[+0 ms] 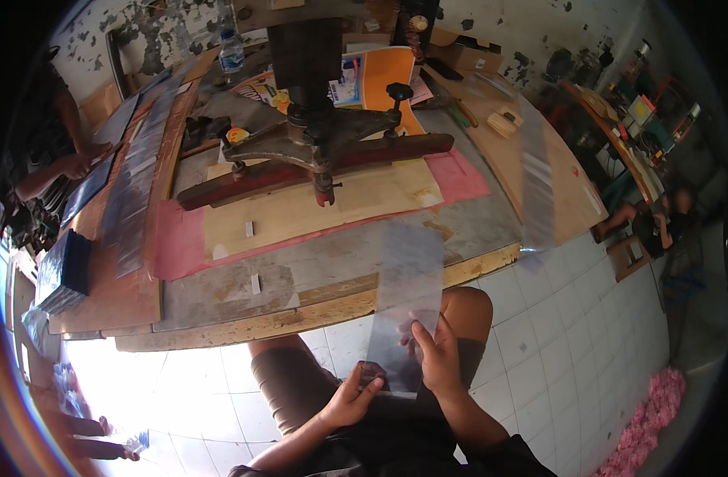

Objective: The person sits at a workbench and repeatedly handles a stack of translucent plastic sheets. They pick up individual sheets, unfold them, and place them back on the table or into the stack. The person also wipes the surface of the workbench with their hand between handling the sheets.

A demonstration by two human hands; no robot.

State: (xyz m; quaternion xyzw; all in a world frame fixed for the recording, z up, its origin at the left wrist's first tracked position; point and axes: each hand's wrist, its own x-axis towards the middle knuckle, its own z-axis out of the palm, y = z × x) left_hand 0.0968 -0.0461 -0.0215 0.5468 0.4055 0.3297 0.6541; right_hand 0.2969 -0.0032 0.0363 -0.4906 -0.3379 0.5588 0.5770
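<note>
A long, clear plastic sheet (pixel 410 274) is held upright over my lap, its far end overlapping the table's front edge. My left hand (pixel 353 397) pinches its lower left corner between thumb and fingers. On the right edge, a little higher, my right hand (pixel 437 354) grips it, the fingers seen through the plastic. Beyond it stands a press with a dark red bar (pixel 364 157) on a metal frame. Under the bar lies a yellowish board (pixel 300 213) on a pink sheet (pixel 179 242). Two small pale slips lie near the front, one on the board and one on the tabletop.
Clear strips (pixel 137 199) and a dark stack (pixel 64 270) are on the left; another clear strip (pixel 536 183) lies on the right board. A water bottle (pixel 231 57) and pliers (pixel 462 114) are farther back. People are at left and far right. A pink bundle (pixel 642 421) lies on the floor.
</note>
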